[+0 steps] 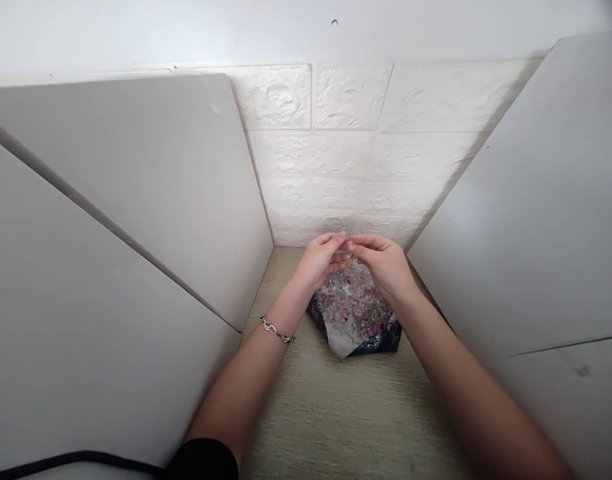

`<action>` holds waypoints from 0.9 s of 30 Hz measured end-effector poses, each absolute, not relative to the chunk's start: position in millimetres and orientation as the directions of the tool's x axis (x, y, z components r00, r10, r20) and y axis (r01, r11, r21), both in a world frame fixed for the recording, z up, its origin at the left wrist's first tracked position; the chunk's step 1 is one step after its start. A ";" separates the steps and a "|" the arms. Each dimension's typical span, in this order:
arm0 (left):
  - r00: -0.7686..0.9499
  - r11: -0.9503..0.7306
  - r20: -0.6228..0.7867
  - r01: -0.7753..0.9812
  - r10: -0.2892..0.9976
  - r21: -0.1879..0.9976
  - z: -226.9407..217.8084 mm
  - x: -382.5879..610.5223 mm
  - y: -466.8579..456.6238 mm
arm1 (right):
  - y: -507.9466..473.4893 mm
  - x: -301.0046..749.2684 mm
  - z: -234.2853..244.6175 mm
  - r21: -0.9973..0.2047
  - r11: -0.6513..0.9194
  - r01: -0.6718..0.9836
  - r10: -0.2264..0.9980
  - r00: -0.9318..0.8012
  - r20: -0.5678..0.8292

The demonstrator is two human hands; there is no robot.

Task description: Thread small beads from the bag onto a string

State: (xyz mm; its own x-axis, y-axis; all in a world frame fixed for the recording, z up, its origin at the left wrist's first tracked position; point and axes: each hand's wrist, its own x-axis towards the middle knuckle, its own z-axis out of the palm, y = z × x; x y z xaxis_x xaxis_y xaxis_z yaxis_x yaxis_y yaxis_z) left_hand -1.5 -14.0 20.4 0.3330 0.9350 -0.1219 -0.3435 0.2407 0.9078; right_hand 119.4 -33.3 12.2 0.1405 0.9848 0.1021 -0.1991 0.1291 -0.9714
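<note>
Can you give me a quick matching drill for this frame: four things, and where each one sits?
Things:
1. bracelet
2. bag of beads
3. grey panel
4. brick-pattern wall

Places:
A. straight ahead, behind the hands
B. on the left wrist
C. standing along the right side of the table
D. on the table, under the hands

Pairs: 1-B, 2-D, 3-C, 4-A

The left hand and right hand meet fingertip to fingertip above the bag, pinching something too small to identify.
</note>
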 end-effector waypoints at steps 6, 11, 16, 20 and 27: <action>0.295 0.151 -0.065 -0.277 0.953 0.949 23.8 -2.2 -15.3 | -34.3 120.0 11.5 -0.977 0.208 -0.043 0.969 0.144 0.200; 0.299 0.135 -0.009 -0.403 0.954 0.905 24.6 -3.5 -13.8 | -34.9 118.9 12.6 -0.959 0.284 -0.004 0.956 0.082 0.282; 0.323 0.175 -0.001 -0.510 0.946 0.843 27.2 -6.0 -13.0 | -31.0 121.6 10.6 -0.981 0.177 0.080 0.972 0.143 0.187; 0.407 0.263 -0.008 -0.574 0.913 0.775 29.0 -8.7 -11.9 | -34.8 119.8 14.1 -0.999 -0.028 0.030 0.993 -0.111 -0.031; 0.490 0.312 0.040 -0.613 0.871 0.726 27.9 -11.1 -10.4 | -37.3 120.9 15.1 -0.990 -0.088 -0.109 0.986 -0.152 -0.071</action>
State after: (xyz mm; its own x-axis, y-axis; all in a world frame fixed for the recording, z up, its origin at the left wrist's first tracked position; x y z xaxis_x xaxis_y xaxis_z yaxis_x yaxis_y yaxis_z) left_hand -11.1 -10.4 27.9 0.4903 0.8706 0.0401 -0.6130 0.3117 0.7260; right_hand 120.9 -37.3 15.1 -0.1515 0.9859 -0.0710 -0.1090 -0.0881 -0.9901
